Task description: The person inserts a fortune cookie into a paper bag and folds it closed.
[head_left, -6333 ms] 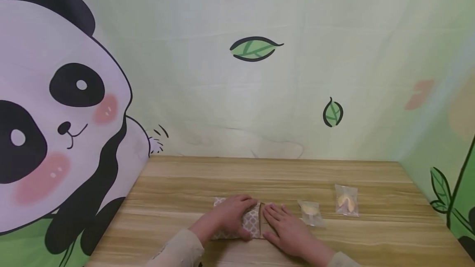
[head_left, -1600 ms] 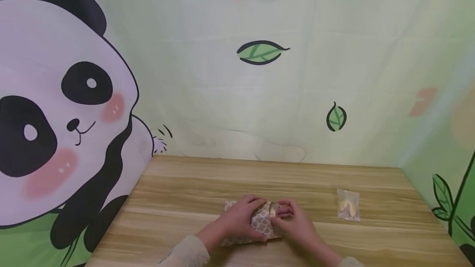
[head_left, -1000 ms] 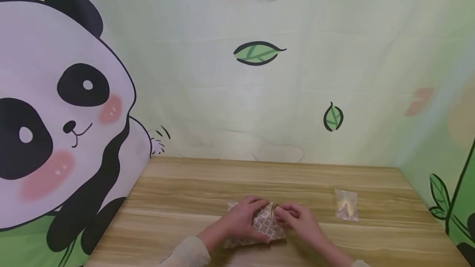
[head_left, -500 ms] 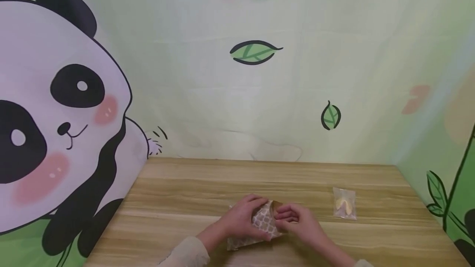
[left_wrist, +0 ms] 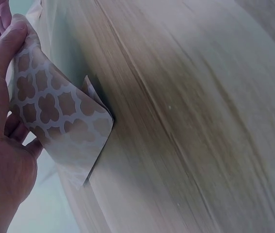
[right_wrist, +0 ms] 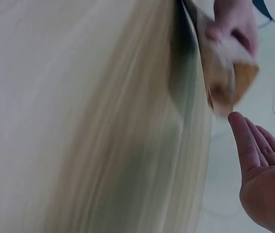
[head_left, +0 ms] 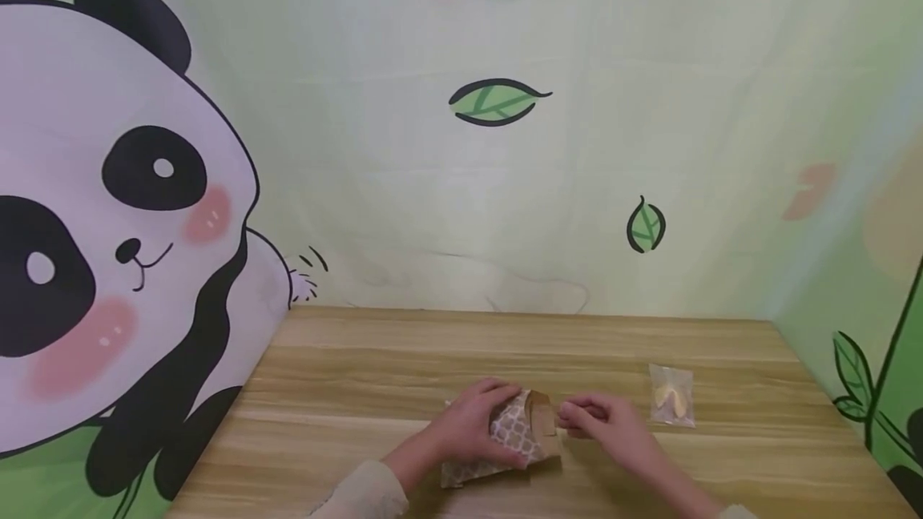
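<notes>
My left hand (head_left: 470, 424) grips a brown paper bag (head_left: 513, 429) with a white lattice pattern, thumb on the near side and fingers over the far side. The bag lies on its side, its plain brown mouth spread apart toward the right. Just outside that mouth is my right hand (head_left: 607, 420), its fingers loosely bent with nothing visible between them. In the right wrist view the right hand's fingers (right_wrist: 246, 145) point at the bag's mouth. The left wrist view shows the patterned bag (left_wrist: 55, 104) under the left thumb. What lies inside the bag is hidden.
A fortune cookie (head_left: 672, 402) in a clear wrapper lies on the wooden table (head_left: 389, 351), to the right and beyond my right hand. Behind the table hangs a green cloth backdrop (head_left: 375, 150) printed with a panda and leaves.
Earlier, a second wrapped cookie lay beside the bag; later my right hand was at the bag's mouth with a cookie showing there. Now the hand has drawn back right and the mouth gapes wider.
</notes>
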{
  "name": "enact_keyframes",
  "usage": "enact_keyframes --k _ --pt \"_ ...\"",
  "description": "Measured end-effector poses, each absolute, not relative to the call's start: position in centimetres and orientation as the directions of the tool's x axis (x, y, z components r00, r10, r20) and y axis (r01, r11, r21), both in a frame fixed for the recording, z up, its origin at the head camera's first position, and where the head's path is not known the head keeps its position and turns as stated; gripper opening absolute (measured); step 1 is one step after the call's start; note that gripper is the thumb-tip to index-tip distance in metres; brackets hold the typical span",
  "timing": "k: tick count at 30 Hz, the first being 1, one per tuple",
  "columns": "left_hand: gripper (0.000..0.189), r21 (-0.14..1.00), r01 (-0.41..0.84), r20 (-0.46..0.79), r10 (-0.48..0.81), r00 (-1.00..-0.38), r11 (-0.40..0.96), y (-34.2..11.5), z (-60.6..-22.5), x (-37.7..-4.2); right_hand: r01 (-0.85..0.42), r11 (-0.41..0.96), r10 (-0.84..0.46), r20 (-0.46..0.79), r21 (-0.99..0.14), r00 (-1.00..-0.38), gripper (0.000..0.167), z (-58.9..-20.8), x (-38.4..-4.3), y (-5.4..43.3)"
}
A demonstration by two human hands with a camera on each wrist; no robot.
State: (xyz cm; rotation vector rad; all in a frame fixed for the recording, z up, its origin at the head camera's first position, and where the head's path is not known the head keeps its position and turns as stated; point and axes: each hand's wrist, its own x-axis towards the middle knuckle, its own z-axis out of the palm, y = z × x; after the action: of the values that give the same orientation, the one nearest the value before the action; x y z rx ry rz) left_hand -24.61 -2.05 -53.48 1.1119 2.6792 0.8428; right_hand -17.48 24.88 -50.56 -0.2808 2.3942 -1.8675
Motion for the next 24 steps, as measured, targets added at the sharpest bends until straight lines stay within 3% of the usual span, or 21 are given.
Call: enact_keyframes --k 6,11,24 --pt "0.106 0.539 0.628 0.095 0.7 -0.708 0.561 -2.4 -53.5 -24.6 -0.05 0.447 -0.021 0.046 -0.893 -0.999 0.042 -49.6 -17.6 29.8" --pt "0.105 0.525 0.638 0.098 0.705 -0.703 0.563 -2.6 -53.5 -24.6 -0.039 0.648 0.032 0.079 -0.761 -0.996 0.054 -49.2 -17.7 34.3" --pt "0.103 0.495 0.654 0.092 0.713 -0.695 0.573 -2.7 -53.6 -24.7 -0.013 0.797 0.084 0.131 -0.604 -0.988 0.082 -50.2 -18.9 39.5"
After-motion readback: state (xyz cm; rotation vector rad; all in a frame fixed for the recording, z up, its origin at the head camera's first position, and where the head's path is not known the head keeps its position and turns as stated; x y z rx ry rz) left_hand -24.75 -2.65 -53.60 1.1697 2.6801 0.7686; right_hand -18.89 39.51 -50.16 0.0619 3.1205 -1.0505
